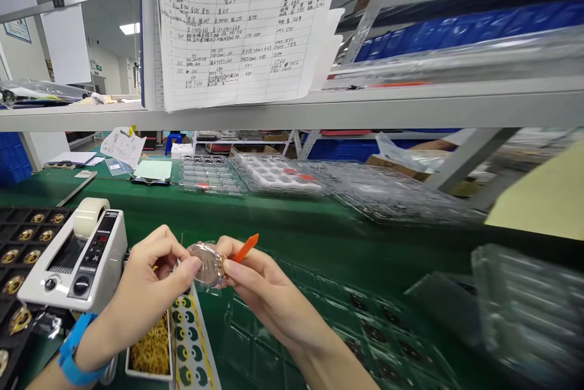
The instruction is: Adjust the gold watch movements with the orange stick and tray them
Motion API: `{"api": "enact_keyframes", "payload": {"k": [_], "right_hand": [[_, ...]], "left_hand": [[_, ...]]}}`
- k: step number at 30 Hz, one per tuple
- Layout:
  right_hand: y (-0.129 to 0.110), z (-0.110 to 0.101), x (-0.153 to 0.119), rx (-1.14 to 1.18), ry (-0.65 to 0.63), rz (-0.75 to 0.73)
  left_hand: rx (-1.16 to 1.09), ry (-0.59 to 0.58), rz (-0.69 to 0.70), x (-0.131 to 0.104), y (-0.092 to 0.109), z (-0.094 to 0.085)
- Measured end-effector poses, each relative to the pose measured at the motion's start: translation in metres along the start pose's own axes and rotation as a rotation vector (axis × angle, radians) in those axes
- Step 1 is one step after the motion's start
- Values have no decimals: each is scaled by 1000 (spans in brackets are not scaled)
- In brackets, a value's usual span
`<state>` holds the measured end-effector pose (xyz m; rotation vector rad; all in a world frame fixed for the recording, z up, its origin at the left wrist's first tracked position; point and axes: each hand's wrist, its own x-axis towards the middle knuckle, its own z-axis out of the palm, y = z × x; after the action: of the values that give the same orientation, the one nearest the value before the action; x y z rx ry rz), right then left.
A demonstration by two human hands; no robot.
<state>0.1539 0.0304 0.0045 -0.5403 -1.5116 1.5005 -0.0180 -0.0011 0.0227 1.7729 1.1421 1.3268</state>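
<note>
A round, shiny metallic watch case [207,263] is held up between my two hands over the green table. My left hand [160,268] pinches its left edge between thumb and fingers; a blue band circles that wrist. On the other side, my right hand [255,271] grips the case's right edge. An orange pointed strip [246,247] sticks up from between the right fingers. Clear film shows around the case. Below the hands lie a white box of yellow bands [152,347] and a sheet of green and yellow stickers [189,341].
A white tape dispenser [75,262] stands at left, beside a black tray of gold-coloured rings [11,256]. Clear plastic trays [278,172] line the back. Another clear tray with dark parts [365,323] lies at front right. A metal shelf beam [283,116] crosses above.
</note>
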Motion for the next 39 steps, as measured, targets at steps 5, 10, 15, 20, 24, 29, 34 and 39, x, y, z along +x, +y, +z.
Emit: {"api": "enact_keyframes", "payload": {"k": [5,10,15,20,24,29,34,39], "right_hand": [[2,-2,0,-52,27,-23],[5,-5,1,-70,76,-29],[6,0,1,-8,20,-19],[5,12,-6,123,50,51],[8,20,-7,187,65,107],[12,26,-5,239,96,141],[10,23,-5,240,96,143],[24,-27,24,-399,164,28]], "left_hand": [[289,166,121,-2,-1,6],[502,339,257,-3,-4,3],[360,215,507,0,-10,2],[141,15,432,4,-21,2],[77,-44,444,6,-25,1],[103,-97,487,5,-25,4],[170,-126,484,7,-16,0],[162,44,420,-31,-7,-11]]}}
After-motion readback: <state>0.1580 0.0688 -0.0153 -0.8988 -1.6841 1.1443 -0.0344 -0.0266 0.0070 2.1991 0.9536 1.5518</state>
